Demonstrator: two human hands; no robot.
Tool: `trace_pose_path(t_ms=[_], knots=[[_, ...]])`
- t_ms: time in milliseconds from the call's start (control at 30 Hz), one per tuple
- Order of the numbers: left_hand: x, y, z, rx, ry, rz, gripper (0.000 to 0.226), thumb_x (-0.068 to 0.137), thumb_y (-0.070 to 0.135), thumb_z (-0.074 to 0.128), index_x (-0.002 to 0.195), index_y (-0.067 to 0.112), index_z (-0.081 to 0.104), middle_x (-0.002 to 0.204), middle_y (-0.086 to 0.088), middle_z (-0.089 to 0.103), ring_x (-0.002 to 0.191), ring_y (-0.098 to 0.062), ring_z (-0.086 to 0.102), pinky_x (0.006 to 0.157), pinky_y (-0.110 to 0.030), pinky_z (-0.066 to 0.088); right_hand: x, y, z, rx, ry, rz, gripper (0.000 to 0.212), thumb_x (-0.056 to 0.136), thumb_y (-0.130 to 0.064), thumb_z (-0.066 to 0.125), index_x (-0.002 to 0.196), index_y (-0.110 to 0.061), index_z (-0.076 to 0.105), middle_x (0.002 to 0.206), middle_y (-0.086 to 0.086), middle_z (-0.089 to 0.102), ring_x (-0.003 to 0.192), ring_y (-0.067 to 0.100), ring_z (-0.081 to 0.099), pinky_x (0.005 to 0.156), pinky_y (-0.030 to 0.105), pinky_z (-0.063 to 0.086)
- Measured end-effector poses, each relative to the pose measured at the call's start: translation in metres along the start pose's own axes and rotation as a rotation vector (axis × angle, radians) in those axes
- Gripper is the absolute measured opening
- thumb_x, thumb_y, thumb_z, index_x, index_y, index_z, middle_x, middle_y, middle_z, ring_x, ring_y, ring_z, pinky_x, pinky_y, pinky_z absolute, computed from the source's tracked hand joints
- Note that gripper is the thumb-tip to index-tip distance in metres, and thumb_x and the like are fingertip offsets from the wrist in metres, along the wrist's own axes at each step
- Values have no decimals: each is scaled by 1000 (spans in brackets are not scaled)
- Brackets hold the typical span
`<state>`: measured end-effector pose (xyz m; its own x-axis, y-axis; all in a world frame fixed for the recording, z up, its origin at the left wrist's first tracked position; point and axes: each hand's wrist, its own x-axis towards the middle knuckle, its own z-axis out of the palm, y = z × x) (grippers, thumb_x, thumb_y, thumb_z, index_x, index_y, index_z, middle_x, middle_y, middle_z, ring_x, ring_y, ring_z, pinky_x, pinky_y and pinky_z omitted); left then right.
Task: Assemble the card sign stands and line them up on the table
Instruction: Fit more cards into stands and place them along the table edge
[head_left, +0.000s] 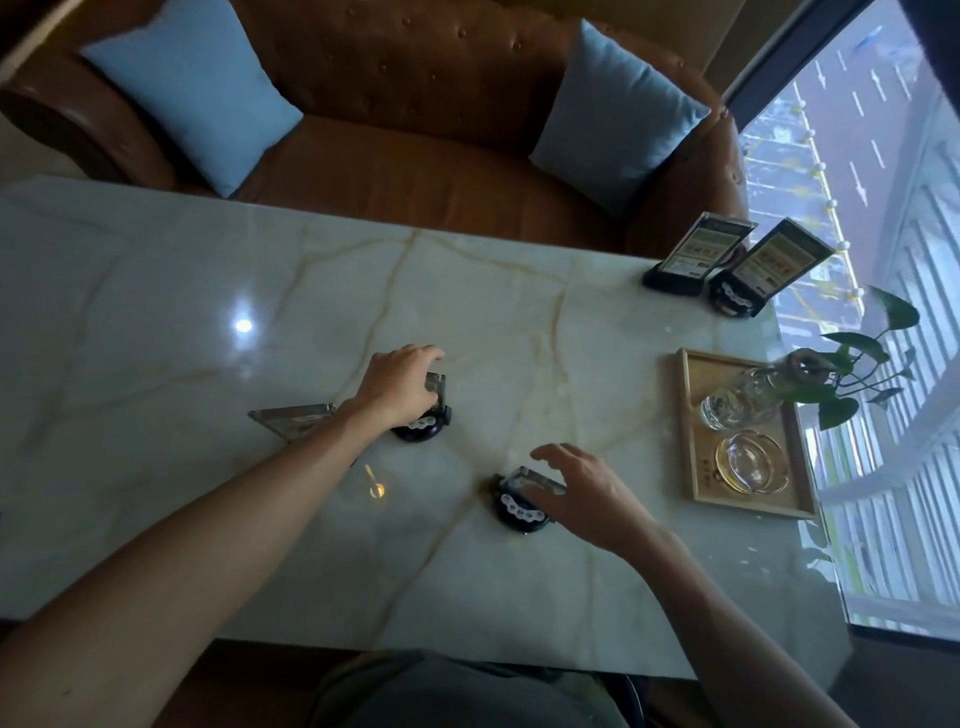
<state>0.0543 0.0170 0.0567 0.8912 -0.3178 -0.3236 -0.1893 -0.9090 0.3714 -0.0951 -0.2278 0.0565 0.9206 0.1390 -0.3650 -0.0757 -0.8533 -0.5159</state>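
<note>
Two assembled card sign stands stand side by side at the far right of the marble table (156, 291): one (693, 257) and a second (766, 267) to its right. My left hand (400, 387) is closed around a clear holder on a black base (421, 428) at mid-table. A clear card panel (293, 418) lies flat just left of that wrist. My right hand (576, 488) hovers with fingers spread over another black base with a clear holder (519, 506), its fingers touching the holder's top edge.
A wooden tray (698, 491) at the right holds a glass ashtray (750, 462) and a glass jar (735, 402) with a green plant (852, 374). A brown sofa (415, 171) with two blue cushions lies beyond the table. A window runs along the right.
</note>
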Motion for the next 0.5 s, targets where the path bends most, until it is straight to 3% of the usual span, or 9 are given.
trace_pose_path(t_ms=[100,200,300,433,500], knots=[[2,-4,-2,-1,-5,25,52,81,9,66,131,20,58,132,-4,61,120,-26,58,98,-38,44,-2,4,3,-61,11,2,28,92,-33,58,117,-23,61,115,-3,66,99,22,64,80,35,51],[6,-9,-10,85,-2,14,38,77,4,62,108,26,67,116,-1,67,107,-25,62,84,-35,46,0,7,2,-64,21,27,12,92,-28,54,98,-22,63,94,-1,68,83,27,64,66,35,49],[12,-14,-16,104,-29,-18,31,80,4,62,96,29,70,106,1,69,98,-25,63,76,-34,48,9,12,-2,-79,66,63,14,95,-28,51,95,-18,61,86,2,68,75,29,62,63,36,49],[22,-5,-17,72,-7,22,18,87,21,69,99,33,73,103,5,71,95,-22,64,70,-30,40,26,26,-20,-13,116,150,18,94,-32,53,90,-18,62,77,5,67,67,29,61,56,34,48],[30,7,-17,48,0,42,17,87,27,69,103,34,74,102,7,73,94,-21,66,71,-31,45,38,34,-36,27,146,179,18,93,-33,54,87,-19,64,72,3,67,63,27,62,53,37,52]])
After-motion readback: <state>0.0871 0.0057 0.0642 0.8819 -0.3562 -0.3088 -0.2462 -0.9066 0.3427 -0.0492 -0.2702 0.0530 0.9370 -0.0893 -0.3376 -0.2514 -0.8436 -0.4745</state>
